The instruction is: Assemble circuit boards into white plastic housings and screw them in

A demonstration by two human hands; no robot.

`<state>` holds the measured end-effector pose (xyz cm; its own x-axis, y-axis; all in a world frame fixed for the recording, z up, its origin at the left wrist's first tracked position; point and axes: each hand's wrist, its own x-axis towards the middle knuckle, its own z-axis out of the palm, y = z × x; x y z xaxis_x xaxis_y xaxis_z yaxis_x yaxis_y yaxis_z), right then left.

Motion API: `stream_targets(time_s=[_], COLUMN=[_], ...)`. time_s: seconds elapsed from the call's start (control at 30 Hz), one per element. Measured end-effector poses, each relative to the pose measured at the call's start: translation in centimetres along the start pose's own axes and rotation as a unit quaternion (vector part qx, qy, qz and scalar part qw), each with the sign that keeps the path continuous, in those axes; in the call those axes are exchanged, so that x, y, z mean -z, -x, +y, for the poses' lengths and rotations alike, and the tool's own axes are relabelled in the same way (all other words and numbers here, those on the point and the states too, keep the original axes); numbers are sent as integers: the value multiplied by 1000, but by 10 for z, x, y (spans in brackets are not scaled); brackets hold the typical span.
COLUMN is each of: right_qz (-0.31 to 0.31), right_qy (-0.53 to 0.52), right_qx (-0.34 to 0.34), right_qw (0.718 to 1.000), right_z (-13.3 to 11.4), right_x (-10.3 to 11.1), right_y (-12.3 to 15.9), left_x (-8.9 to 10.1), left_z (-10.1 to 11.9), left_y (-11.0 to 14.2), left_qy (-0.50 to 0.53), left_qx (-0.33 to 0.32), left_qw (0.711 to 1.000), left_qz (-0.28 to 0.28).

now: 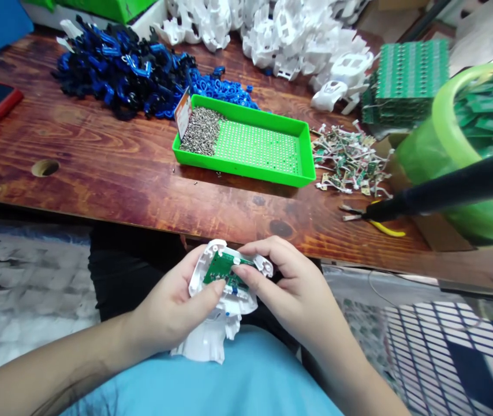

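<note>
Wooden table (112, 190) | green circuit board (216, 268) under both thumbs (251, 279) | left hand (172, 300), right hand (296, 283) gripping white shell (205, 342)

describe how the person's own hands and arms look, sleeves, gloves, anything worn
The left hand and right hand are ungloved, with no rings, watch or bracelet visible. Both forearms are bare as far as the view shows, with no sleeves in sight. A plain light-blue top shows between them.
</note>
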<state>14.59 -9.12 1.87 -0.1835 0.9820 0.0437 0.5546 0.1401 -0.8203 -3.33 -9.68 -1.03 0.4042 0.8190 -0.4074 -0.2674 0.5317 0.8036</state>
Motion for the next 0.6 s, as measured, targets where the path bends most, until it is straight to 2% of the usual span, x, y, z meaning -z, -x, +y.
stream_targets(time_s=[0.13, 0.3, 0.5, 0.6], right_qz=[13, 21, 37, 38], right_qy=[6, -1, 11, 1], right_qx=[-9, -20, 7, 4], right_qw=[1000, 1000, 999, 999], right_z=[0, 6, 14, 17], right_x=[-4, -9, -18, -22], right_y=[0, 1, -2, -2], left_x=[-5, -4, -2, -1], left_z=[2, 3, 0, -1], left_y=[1, -5, -9, -10], left_qy=[-8, -6, -41, -26], left_qx=[12, 11, -10, 3], left_qw=[999, 1000, 999, 999], left_qz=[34, 4, 32, 45])
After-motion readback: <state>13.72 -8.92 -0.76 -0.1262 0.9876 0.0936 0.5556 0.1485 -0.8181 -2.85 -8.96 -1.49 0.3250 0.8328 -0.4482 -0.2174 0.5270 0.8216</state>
